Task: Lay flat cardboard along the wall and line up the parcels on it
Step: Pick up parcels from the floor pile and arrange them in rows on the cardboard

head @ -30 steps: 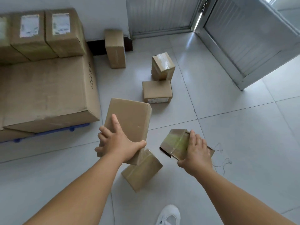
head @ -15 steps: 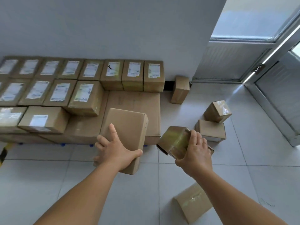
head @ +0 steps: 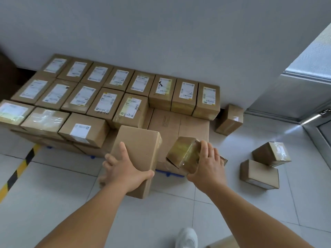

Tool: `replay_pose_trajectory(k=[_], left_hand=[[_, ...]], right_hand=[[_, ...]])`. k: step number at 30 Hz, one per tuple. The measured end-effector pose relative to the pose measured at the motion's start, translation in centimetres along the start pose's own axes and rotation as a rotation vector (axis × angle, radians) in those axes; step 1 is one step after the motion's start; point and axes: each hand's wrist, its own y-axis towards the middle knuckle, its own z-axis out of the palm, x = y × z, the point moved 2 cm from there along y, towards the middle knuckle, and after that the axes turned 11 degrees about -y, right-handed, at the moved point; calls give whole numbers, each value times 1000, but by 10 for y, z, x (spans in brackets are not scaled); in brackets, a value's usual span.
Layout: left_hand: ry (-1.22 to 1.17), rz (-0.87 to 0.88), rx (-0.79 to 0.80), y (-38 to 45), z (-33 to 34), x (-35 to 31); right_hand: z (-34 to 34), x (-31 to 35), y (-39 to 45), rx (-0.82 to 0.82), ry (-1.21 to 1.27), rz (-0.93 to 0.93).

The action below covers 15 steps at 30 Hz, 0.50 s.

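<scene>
My left hand (head: 125, 169) grips a plain brown parcel (head: 139, 145) by its near end, held above the floor in front of the flat cardboard (head: 179, 126). My right hand (head: 207, 165) grips a smaller tape-wrapped parcel (head: 182, 153), tilted, just right of the first. Several labelled parcels (head: 107, 93) stand in rows on the cardboard along the grey wall (head: 161, 33). The cardboard's right front part is bare.
Loose parcels lie on the tiled floor: one upright by the wall corner (head: 230, 119), two at the right (head: 259, 173) (head: 271, 153), one at the bottom edge (head: 222, 244). A yellow-black floor stripe (head: 19, 170) runs at left. My white shoe (head: 186, 238) is below. A metal door frame (head: 311, 97) stands right.
I have lifted both parcels off the floor and turned from the doorway toward the rows along the wall. Both parcels now hang closer to the cardboard's bare part.
</scene>
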Motion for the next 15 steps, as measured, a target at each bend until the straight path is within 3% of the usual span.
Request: replay_pose_trajectory(k=[8, 15], left_hand=[[64, -13, 93, 66, 22, -59], [106, -33, 90, 134, 52, -122]], right_hand=[[15, -19, 99, 59, -57, -8], [43, -32, 175, -13, -185, -99]])
